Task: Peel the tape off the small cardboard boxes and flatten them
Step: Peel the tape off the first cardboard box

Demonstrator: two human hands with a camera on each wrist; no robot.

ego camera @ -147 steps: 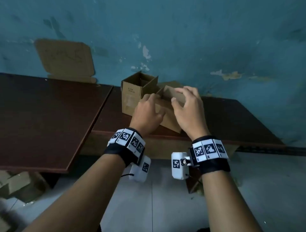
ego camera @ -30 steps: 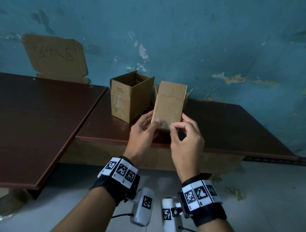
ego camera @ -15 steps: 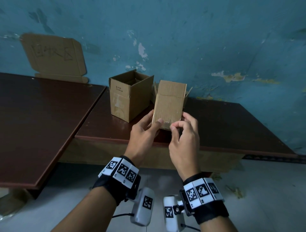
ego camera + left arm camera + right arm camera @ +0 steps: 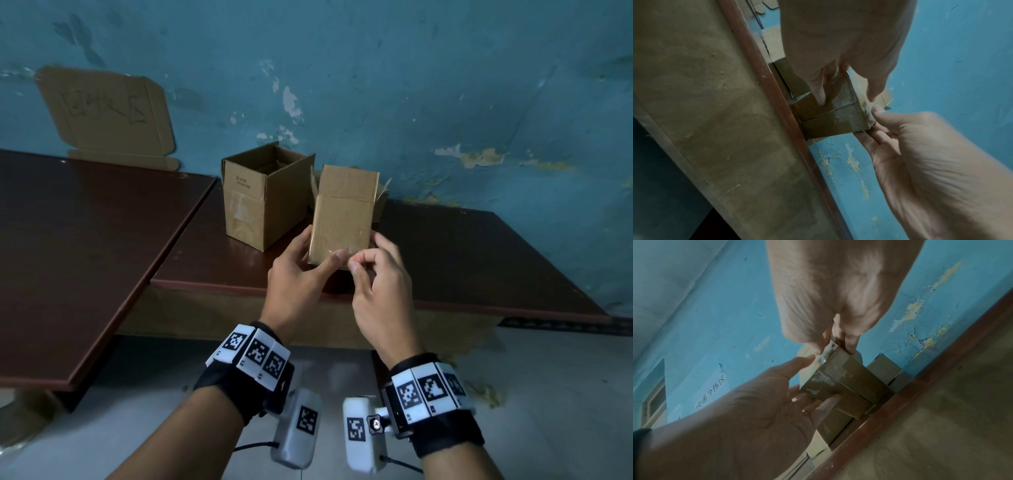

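Note:
I hold a small cardboard box (image 4: 342,216) upright above the near edge of the right table (image 4: 462,260), its top flaps open. My left hand (image 4: 318,255) grips its lower left part, thumb on the front face and fingers underneath (image 4: 830,400). Clear glossy tape (image 4: 846,113) runs across the closed bottom seam and up the sides. My right hand (image 4: 356,265) pinches the tape end at the box's lower corner between thumb and fingers (image 4: 849,348). A second small box (image 4: 260,195), open on top with tape on its side, stands on the table just left of the held one.
A flattened piece of cardboard (image 4: 106,113) with writing leans against the blue wall at the back left. A second dark table (image 4: 85,240) adjoins on the left. More cardboard lies behind the held box (image 4: 382,205). The floor below is pale grey.
The box, which earlier lay on the table, is now lifted and held upright. Over the last second my right fingers have curled in and pinched at its lower edge.

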